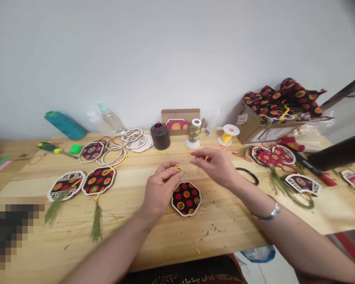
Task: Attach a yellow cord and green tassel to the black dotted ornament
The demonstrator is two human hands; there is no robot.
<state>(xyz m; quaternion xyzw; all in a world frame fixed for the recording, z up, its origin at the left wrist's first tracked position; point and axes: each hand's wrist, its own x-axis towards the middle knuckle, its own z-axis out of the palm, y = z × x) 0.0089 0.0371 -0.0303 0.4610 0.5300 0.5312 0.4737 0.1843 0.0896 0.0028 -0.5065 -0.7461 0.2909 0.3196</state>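
A thin yellow cord (178, 168), looped at its end, is pinched between the thumb and forefinger of the left hand (160, 188) just above the middle of a pale wooden worktable (230, 221). The right hand (215, 165) is held just to the right of the loop, its fingers curled loosely inward and blurred; whether a strand of the cord is caught between them cannot be told. A silver bracelet (269, 215) is worn on the right wrist.

Directly below the loop, flat on the table and just beside the left hand, a lobed wooden ornament faced with black fabric printed in red and orange dots (186, 198) is seen. A black ring (250, 175) lies near the right forearm.

To the left, two finished ornaments of the same fabric with green tassels (83, 183) are laid side by side, with bare wooden fretwork frames (136, 140) farther back. Along the far edge stand a black spool (160, 136), a spool of olive-gold thread (194, 132) and a white reel of yellow cord (228, 136), with a small cardboard stand (180, 115) behind them. At far left a teal cone of thread (65, 124), two clear plastic bottles (108, 118) and a green-handled screwdriver (51, 148) are seen.

At the right, a cardboard box heaped with the printed fabric (272, 114) is set against the white wall, and more tasselled ornaments (284, 165) are spread before it.
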